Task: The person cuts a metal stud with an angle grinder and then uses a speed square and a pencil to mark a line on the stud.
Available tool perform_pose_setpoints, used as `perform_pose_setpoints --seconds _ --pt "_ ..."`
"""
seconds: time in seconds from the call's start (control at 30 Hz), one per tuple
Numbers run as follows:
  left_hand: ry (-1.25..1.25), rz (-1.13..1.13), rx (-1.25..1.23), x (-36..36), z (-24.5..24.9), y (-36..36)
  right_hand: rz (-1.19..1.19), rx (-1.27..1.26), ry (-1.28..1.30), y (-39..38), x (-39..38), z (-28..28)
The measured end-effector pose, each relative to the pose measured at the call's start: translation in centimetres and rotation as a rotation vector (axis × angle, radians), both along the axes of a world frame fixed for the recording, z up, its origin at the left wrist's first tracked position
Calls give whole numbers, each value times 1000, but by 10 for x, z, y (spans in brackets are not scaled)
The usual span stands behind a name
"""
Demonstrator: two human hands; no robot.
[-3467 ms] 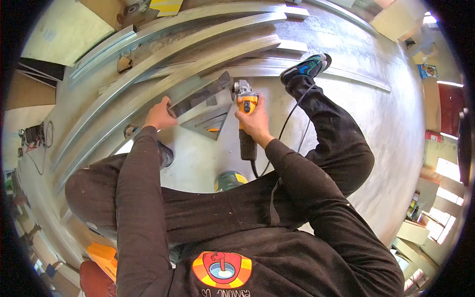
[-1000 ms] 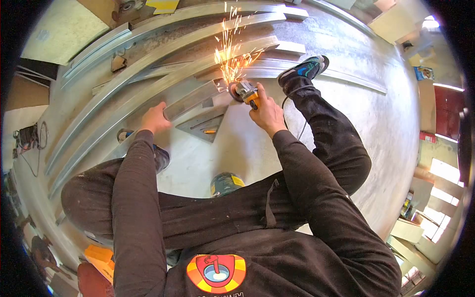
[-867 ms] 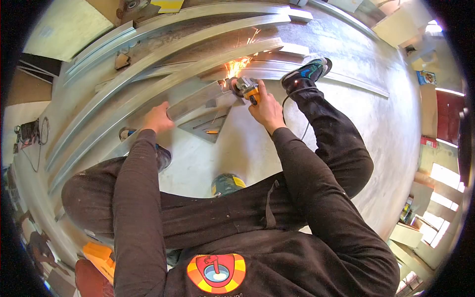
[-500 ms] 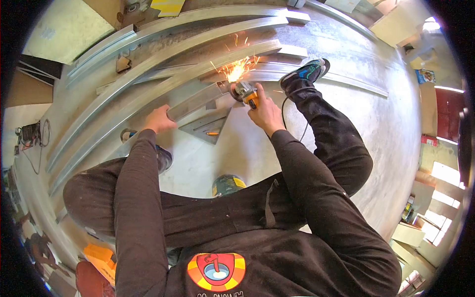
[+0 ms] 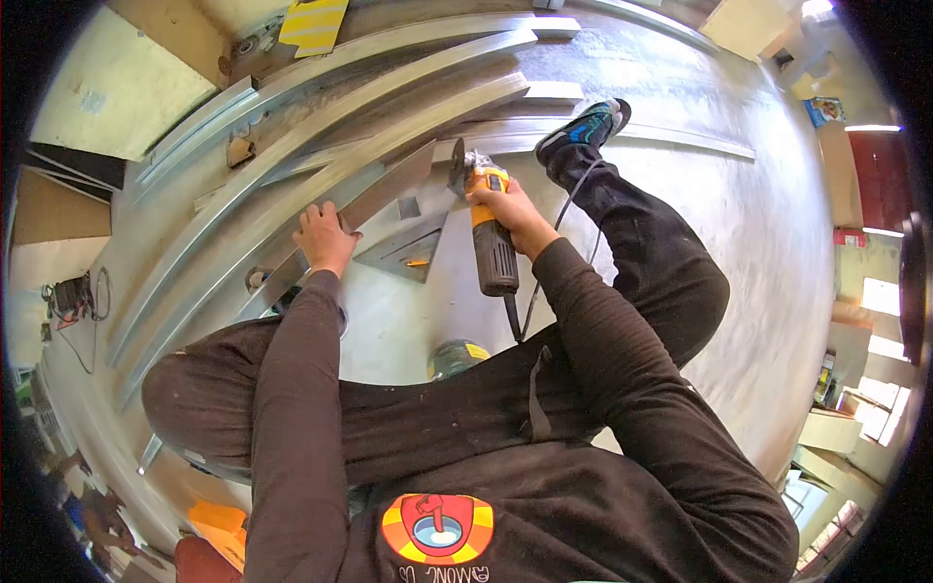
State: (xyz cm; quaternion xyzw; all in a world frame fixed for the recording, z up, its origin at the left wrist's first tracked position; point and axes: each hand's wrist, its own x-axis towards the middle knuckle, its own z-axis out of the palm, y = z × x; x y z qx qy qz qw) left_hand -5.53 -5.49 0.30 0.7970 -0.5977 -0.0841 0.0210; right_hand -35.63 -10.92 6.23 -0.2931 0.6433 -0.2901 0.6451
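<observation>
My right hand [image 5: 515,216] grips an orange and black angle grinder [image 5: 497,262], its body upright in view. The grinder's disc [image 5: 457,167] stands beside the far end of a metal tube [image 5: 389,187], and no sparks show. Across that tube lies my left hand [image 5: 327,239], its fingers spread over the far side and the thumb on the near side. A metal triangle square [image 5: 394,251] rests on the floor just right of my left hand, with an orange pencil-like stick [image 5: 418,263] on it.
Several long metal tubes [image 5: 389,83] lie across the floor beyond my hands. My shoe [image 5: 583,131] is near their right ends. The grinder's cord [image 5: 564,219] runs by my right leg. A round dark green container [image 5: 455,358] stands between my legs.
The sparks have stopped. The grinder has swung upright, away from the cut. My left hand's fingers have spread, and the tube now shows a darker face.
</observation>
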Motion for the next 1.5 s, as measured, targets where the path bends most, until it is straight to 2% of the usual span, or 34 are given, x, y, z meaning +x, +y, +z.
perform_pose_setpoints --seconds 0.07,0.13,0.27,0.33,0.53,0.67,0.77,0.83,0.87,1.03,1.13,1.27,1.33,1.43,1.5 --pt "6 -35 -17 8 -2 -4 41 27 -62 0 0 3" --pt "238 -4 227 23 -8 -17 101 125 -169 1 1 14" --pt "335 -114 309 32 -17 -20 80 163 -206 8 7 6" --pt "132 -115 208 22 -22 -12 90 203 -216 11 7 7" --pt "5 -95 128 11 -19 -1 122 226 -157 11 14 8" --pt "18 -101 121 10 -18 2 119 188 -112 12 17 11" --pt "12 -106 89 10 -19 5 79 139 -170 -1 15 4" --pt "-2 -113 69 9 -21 7 29 89 -90 -12 14 2" --pt "-5 -111 69 10 -21 7 114 24 -143 -18 10 2" --pt "-7 -121 78 12 -26 4 119 23 -83 -11 10 10" --pt "-3 -129 49 12 -27 5 91 195 -159 7 12 16" --pt "3 -115 31 14 -30 4 130 189 -97 1 14 10" --pt "-1 -108 25 12 -32 6 113 95 -171 -12 11 3" --pt "-25 -123 35 11 -27 7 61 9 -131 -21 13 8" --pt "-18 -131 30 12 -25 6 85 31 -119 -14 11 7"
